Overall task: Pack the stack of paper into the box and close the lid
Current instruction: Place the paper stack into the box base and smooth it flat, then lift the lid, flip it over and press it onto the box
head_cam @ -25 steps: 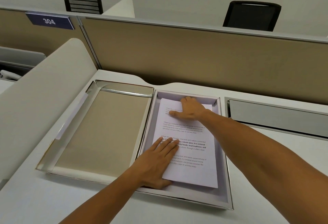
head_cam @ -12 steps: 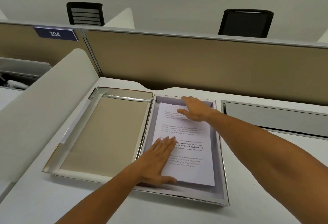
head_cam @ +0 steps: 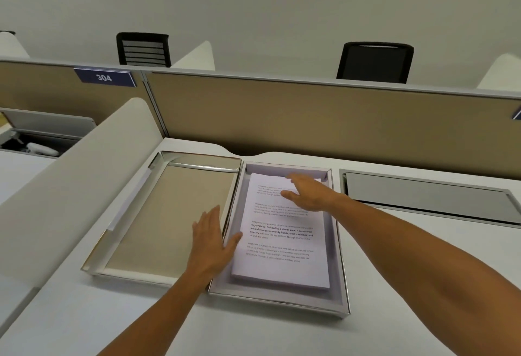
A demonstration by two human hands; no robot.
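The white printed paper stack lay inside the shallow grey cardboard box — both hands, left hand and right hand, had flat, spread fingers (holding nothing), probably to level the sheets.

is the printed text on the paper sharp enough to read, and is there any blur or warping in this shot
Head view: on the stack of paper only the bold middle lines are partly legible, the rest is soft; the left hand and right hand look slightly smeared; the wide lens bows the partition top edge; lighting is even, with mirror-like reflections on the silver inner walls of the lid.
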